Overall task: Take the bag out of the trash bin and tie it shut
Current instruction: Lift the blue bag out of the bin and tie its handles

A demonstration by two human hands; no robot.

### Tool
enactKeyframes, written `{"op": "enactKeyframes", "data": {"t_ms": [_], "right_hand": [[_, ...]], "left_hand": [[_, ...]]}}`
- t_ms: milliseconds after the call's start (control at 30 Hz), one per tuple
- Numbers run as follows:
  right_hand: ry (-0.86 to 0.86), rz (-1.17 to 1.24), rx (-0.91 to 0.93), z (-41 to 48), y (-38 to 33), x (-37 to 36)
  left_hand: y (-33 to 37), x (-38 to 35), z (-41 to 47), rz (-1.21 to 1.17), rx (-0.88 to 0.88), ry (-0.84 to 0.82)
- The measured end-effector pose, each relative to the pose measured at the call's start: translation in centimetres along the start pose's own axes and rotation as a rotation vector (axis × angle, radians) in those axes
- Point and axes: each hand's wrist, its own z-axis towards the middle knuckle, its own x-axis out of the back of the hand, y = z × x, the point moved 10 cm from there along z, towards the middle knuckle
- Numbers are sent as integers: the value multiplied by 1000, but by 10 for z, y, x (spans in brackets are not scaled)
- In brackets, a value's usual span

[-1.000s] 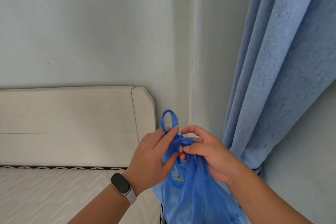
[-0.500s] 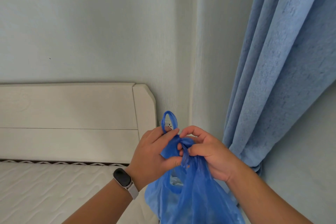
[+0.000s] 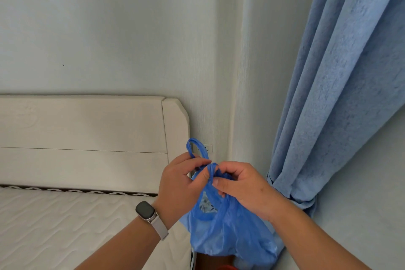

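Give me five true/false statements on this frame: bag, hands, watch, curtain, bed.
1. Both hands grip the blue bag at its handles. True: the left hand and right hand pinch the twisted handles together.
2. The bag rests on the mattress. False: it hangs in the air, held up beside the bed.
3. A watch sits on the left wrist. True.
4. The curtain is red. False: it is blue, gathered by a tie-back at right.
5. One handle loop sticks up above the left hand's fingers. True.
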Motion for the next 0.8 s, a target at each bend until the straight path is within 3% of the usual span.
{"op": "enactKeyframes", "data": {"t_ms": [200, 333, 467, 633, 733, 800], "right_hand": [[-66, -131, -23, -2, 8, -6], [70, -214, -19, -1, 11, 0], [130, -109, -14, -2, 7, 6], [200, 120, -24, 0, 6, 15], [190, 194, 3, 1, 3, 17], [163, 205, 12, 2, 3, 16]], "left_hand": [[-9, -4, -1, 85, 66, -42], [-18, -7, -1, 15, 155, -58], [-22, -11, -6, -178, 220, -67], [-35, -24, -17, -632, 397, -46], [-46, -29, -17, -563, 487, -54], [-42, -41, -17, -578, 464, -188]]}}
